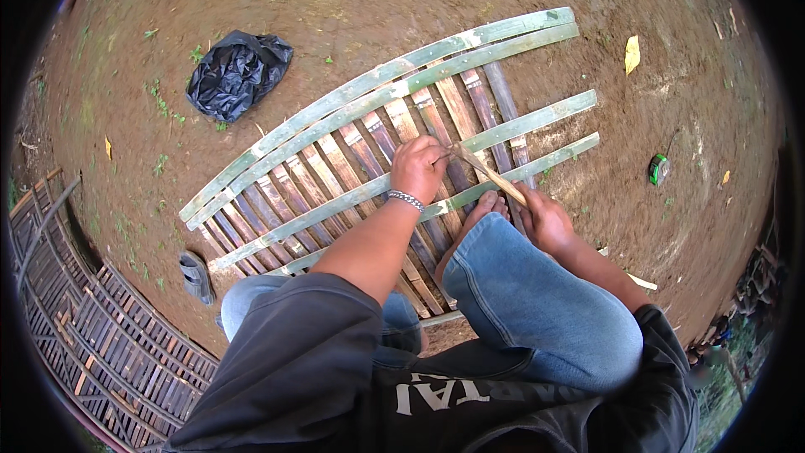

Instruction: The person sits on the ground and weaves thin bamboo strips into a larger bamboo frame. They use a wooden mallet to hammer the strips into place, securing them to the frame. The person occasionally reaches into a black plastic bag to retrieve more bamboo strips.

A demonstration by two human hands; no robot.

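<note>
A hammer [496, 177] with a pale wooden handle is wrapped in my right hand [547, 220]. Its head lies beside the fingertips of my left hand [421, 169], over a long green bamboo strip [537, 120]. The left fingers are pinched together at that strip, and whatever is between them is too small to make out. Beneath both hands lies a panel of bamboo slats [342, 159], brown and pale, crossed by several long green strips. My bare foot [486, 208] rests on the panel by the hammer's handle.
A crumpled black plastic bag [238, 75] lies on the dirt at the far left. A green and black tape measure [659, 169] is to the right. One grey sandal [196, 277] sits by the panel's left end. More slatted bamboo panels [126, 352] lie at the lower left.
</note>
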